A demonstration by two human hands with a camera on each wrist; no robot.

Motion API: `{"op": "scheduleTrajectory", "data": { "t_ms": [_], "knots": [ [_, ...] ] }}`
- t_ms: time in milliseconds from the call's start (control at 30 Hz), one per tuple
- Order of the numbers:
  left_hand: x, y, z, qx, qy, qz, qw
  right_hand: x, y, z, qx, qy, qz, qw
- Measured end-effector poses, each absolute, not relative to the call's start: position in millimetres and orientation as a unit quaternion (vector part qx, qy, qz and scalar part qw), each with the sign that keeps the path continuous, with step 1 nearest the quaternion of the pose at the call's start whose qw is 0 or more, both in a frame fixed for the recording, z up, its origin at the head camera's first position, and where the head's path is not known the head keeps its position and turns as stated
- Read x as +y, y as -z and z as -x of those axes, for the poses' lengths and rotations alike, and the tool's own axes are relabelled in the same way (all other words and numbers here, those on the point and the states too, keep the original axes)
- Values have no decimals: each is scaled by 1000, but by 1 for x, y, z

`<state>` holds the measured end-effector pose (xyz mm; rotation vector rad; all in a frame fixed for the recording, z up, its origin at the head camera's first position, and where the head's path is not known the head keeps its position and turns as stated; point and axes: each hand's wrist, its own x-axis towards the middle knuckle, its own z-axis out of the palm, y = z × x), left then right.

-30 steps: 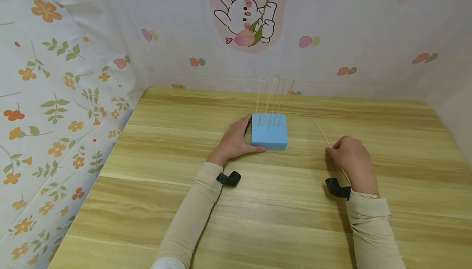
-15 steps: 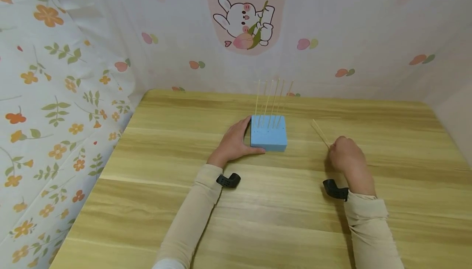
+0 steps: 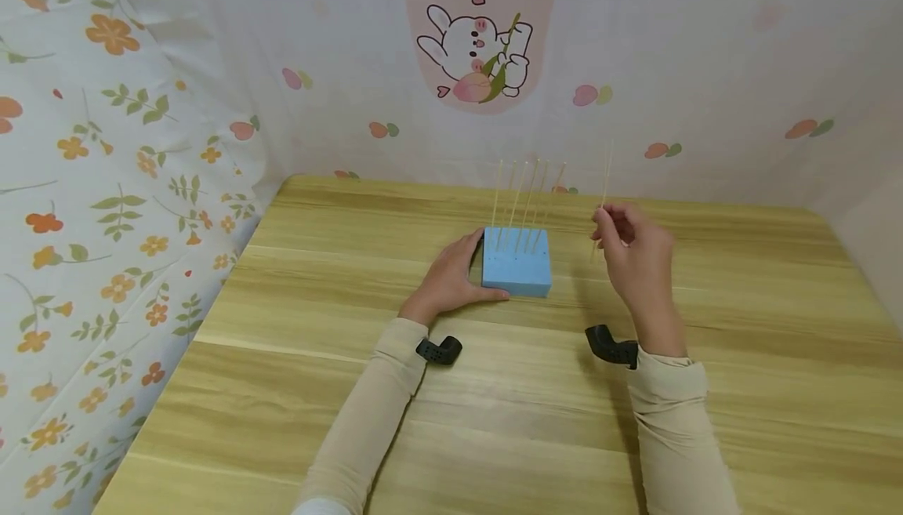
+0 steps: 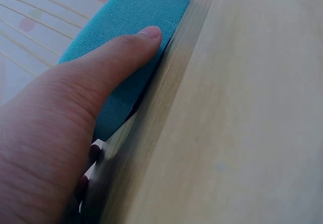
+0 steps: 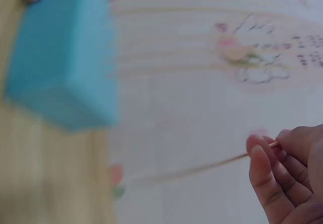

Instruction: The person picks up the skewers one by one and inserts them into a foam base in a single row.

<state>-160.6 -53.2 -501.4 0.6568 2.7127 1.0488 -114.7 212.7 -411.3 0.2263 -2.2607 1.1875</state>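
Observation:
A blue foam block [image 3: 517, 273] sits on the wooden table, with several thin wooden sticks [image 3: 497, 195] standing in its rear part. My left hand [image 3: 443, 276] grips the block from the left; in the left wrist view its thumb [image 4: 133, 50] presses along the front face. To the right of the block and above the tabletop, my right hand [image 3: 640, 264] pinches one thin wooden stick [image 3: 607, 182] between thumb and fingertips. This stick is held nearly upright, apart from the block. The right wrist view shows the pinched stick [image 5: 222, 162] reaching out from the fingertips.
Small dark holes mark the block's top in front of the sticks. A patterned white curtain [image 3: 339, 45] hangs behind the table [image 3: 508, 421] and along its left side. Black curved camera mounts [image 3: 440, 351] are strapped at both wrists.
My right hand has risen from the tabletop and moved left toward the block, turning the stick from slanted low to nearly upright. The left hand and the block keep their place.

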Motion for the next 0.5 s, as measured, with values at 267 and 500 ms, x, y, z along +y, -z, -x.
{"op": "scheduleTrajectory", "data": {
  "t_ms": [267,500],
  "knots": [
    [-53,505,160,907,-347,-223,86,192,406,127,-843,-440,-107,290],
    [-55,505,162,909,-343,-224,81,189,407,125,-857,-432,-117,256]
  ]
}}
